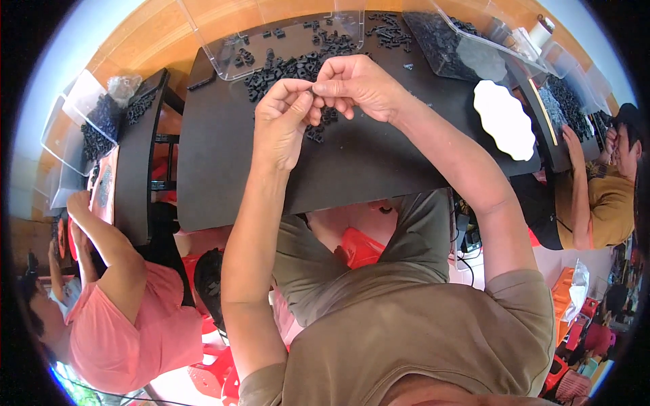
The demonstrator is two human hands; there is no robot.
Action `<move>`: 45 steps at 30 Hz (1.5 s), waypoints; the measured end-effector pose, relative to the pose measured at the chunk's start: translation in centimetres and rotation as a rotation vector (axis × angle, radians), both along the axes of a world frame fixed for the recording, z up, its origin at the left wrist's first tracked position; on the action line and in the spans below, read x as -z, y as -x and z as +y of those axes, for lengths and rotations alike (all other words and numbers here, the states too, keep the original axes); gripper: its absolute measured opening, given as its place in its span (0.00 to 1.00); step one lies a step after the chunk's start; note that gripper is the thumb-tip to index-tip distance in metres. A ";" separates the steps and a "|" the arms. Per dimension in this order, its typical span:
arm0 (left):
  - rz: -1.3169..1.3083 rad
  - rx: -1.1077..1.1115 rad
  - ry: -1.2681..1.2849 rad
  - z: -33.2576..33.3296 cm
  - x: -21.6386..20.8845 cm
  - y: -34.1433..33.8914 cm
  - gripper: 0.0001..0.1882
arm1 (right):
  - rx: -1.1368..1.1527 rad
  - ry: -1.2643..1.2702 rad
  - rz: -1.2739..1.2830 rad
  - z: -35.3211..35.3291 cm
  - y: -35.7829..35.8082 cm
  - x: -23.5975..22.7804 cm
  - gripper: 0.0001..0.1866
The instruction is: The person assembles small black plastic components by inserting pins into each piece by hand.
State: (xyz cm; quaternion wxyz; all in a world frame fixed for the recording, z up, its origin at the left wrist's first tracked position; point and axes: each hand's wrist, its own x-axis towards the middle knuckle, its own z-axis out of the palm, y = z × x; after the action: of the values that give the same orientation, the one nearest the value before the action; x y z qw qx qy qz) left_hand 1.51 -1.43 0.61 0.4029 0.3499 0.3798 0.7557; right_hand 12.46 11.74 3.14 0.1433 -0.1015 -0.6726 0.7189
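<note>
Over the dark table (223, 162) my two hands meet, fingertips pinched together. My left hand (283, 122) has thumb and forefinger closed on something small and dark, mostly hidden by the fingers. Thumb and forefinger of my right hand (359, 84) close at the same spot from the right. What they hold is too small to name. Just beyond the hands lies a heap of small black plastic parts (281, 71), partly covered by my fingers. A few more black parts (315, 134) lie on the near side, below my hands.
A clear plastic bin (223, 68) lies at the table's far side with black parts in it. A white wavy-edged plate (503, 120) rests on the right. More black parts (389, 32) lie at the back. Co-workers sit left (135, 318) and right (599, 203) at neighbouring tables.
</note>
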 end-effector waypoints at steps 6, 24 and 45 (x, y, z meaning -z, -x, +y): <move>-0.123 0.053 -0.024 -2.0 2.0 2.5 0.07 | 0.007 -1.219 0.225 -0.3 -0.1 2.7 0.07; -0.135 0.110 -0.005 -2.2 2.0 1.2 0.08 | 0.066 -0.499 0.121 -1.3 -1.0 1.0 0.08; -0.058 0.097 0.060 -2.2 1.6 0.4 0.06 | -0.057 0.128 0.243 -2.0 -0.9 1.6 0.03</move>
State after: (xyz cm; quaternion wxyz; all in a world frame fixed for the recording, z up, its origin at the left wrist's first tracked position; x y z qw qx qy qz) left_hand 1.11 -3.60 -0.98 0.4602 0.3334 0.3732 0.7333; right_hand 13.39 9.76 1.56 0.1966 -0.0034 -0.6054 0.7712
